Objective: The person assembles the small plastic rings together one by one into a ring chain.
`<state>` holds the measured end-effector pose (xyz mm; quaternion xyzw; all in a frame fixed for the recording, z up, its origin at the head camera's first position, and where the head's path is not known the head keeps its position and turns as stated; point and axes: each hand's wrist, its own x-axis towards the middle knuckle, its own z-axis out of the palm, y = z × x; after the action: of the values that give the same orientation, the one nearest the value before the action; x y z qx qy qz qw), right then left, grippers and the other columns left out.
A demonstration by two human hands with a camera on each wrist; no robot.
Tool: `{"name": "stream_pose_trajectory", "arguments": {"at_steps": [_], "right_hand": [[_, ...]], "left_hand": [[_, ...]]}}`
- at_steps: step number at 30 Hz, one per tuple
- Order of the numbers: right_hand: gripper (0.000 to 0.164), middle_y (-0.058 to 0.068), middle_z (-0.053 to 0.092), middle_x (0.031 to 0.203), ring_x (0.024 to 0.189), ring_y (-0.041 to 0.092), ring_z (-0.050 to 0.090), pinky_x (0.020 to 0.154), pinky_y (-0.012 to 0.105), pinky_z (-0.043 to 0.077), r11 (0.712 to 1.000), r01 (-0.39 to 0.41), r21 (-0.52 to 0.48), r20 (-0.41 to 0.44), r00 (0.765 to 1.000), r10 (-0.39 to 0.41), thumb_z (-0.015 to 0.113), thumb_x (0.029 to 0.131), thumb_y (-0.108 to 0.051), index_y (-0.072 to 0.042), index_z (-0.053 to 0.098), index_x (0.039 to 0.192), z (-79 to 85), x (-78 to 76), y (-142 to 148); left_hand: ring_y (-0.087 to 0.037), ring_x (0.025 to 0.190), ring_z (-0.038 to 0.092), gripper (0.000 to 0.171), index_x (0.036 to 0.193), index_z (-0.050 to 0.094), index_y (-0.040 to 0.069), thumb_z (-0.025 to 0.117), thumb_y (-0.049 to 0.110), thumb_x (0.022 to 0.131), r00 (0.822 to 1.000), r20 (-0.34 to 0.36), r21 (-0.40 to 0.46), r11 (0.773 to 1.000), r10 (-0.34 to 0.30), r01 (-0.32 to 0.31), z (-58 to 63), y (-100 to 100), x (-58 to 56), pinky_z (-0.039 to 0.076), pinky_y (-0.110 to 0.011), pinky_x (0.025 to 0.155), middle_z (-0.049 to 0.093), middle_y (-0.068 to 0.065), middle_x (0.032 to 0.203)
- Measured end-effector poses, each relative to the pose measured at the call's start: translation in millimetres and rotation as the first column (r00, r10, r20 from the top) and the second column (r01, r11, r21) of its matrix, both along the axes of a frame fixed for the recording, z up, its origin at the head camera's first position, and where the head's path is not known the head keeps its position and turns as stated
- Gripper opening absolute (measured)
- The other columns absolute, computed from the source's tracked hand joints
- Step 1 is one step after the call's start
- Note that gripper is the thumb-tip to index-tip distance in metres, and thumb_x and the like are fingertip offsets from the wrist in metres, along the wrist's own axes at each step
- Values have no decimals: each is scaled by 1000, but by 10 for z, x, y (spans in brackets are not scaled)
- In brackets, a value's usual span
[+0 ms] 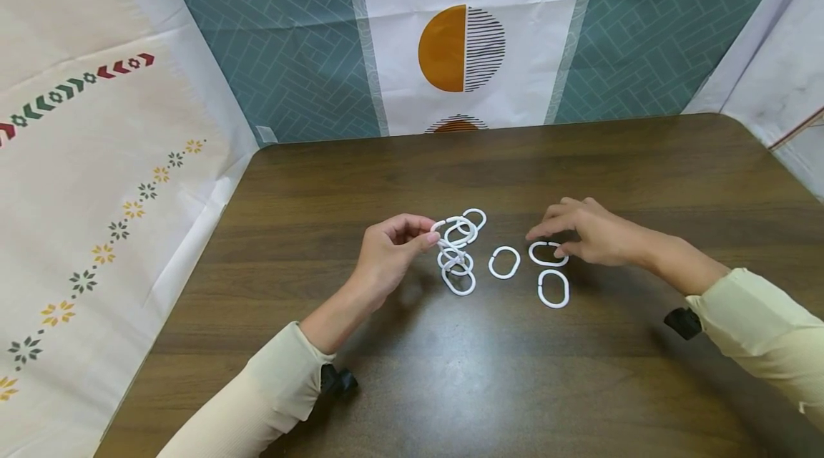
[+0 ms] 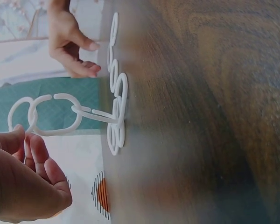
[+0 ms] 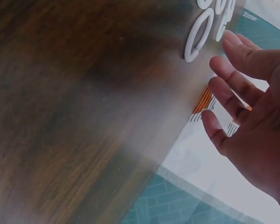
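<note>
My left hand (image 1: 389, 254) pinches the end link of a white plastic chain (image 1: 477, 230) between thumb and fingertips. In the left wrist view, two linked rings (image 2: 79, 120) hang raised by the fingers, while the chain's other rings (image 2: 125, 91) lie bunched on the table. Each ring is an oval with a small gap. Over a loose ring (image 1: 547, 243), my right hand (image 1: 595, 235) hovers with fingers and thumb spread apart, thumb tip right at its edge. In the right wrist view nothing sits between those fingers.
A second loose ring (image 1: 541, 291) lies just nearer to me, and a third (image 1: 492, 265) sits between it and the chain. All rest on a brown wooden table (image 1: 450, 386). Patterned cloth (image 1: 309, 50) hangs behind the far edge. Dark devices (image 1: 682, 323) are strapped at both wrists.
</note>
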<state>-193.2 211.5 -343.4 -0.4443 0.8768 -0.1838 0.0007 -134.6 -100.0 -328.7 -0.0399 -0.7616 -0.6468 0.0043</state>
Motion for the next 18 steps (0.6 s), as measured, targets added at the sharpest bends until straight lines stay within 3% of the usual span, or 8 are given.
{"name": "stream_pose_trajectory", "arguments": {"at_steps": [8, 18], "right_hand": [[66, -8, 50, 100, 90, 10, 38, 71, 34, 25, 994, -11, 108, -18, 1000, 13, 76, 58, 2, -28, 60, 114, -73, 35, 19], [61, -10, 51, 94, 85, 7, 36, 67, 31, 23, 994, -9, 111, -51, 999, 15, 77, 57, -5, -29, 61, 111, -137, 4, 34]], "left_hand": [[-12, 65, 50, 19, 89, 66, 5, 71, 15, 73, 1000, 14, -5, 1000, -3, 3, 7, -4, 10, 39, -20, 56, 60, -4, 76], [-11, 65, 51, 19, 89, 65, 4, 71, 14, 73, 1000, 16, -4, 1000, -5, 5, 10, -3, 4, 39, -19, 56, 61, -4, 75]]}}
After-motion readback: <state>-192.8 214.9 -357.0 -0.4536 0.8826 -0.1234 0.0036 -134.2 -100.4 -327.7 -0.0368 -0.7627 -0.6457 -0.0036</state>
